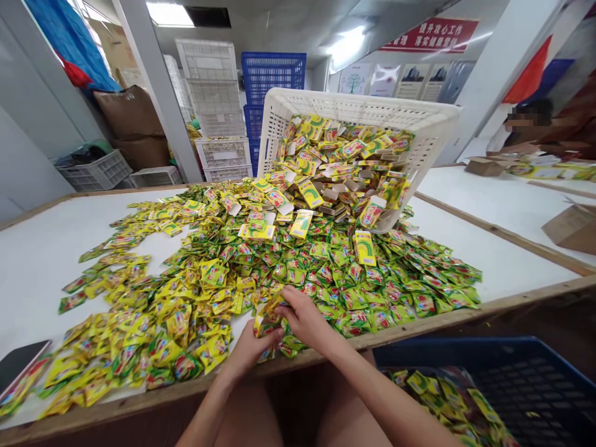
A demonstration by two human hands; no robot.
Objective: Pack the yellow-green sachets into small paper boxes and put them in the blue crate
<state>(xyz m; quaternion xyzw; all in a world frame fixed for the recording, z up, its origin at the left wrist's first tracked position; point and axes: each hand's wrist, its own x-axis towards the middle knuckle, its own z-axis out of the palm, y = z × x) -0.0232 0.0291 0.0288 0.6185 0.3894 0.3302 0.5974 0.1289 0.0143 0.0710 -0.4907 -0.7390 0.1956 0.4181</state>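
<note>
At the table's front edge my left hand (257, 343) is closed round a small yellow carton (259, 324). My right hand (300, 315) pinches a yellow packet (274, 304) right at the carton's upper end; whether the packet is partly inside, I cannot tell. Around both hands lie heaps of candy packets, yellow ones (181, 323) mostly to the left and green ones (358, 298) to the right. Behind them a white plastic crate (363, 102) lies tipped toward me. Flat yellow cartons (310, 194) with loose flaps spill from it onto the packets.
Below the table edge at right stands a dark blue basket (526, 372) holding filled cartons (451, 397). A phone (23, 363) rests at the far left. Stacked white crates (207, 93) and blue crates (272, 71) stand behind. Another person (528, 124) is at the right, near cardboard boxes (487, 164).
</note>
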